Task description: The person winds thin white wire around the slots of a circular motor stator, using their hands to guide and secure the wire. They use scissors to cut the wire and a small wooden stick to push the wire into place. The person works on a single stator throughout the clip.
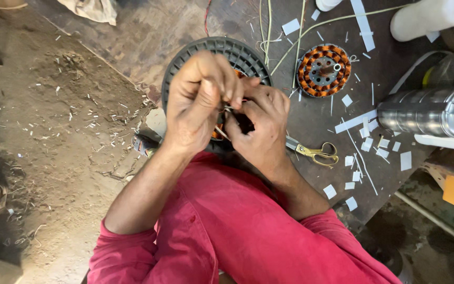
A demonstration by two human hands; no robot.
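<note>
Both hands pinched thin wire ends together: the left hand [200,102] and right hand [261,126] met over a round, ribbed black plastic housing [237,52] lying flat on the dark board [316,126] (wire direction unclear). Brass-handled scissors [316,153] lay beside a copper-wound stator [323,70].
</note>
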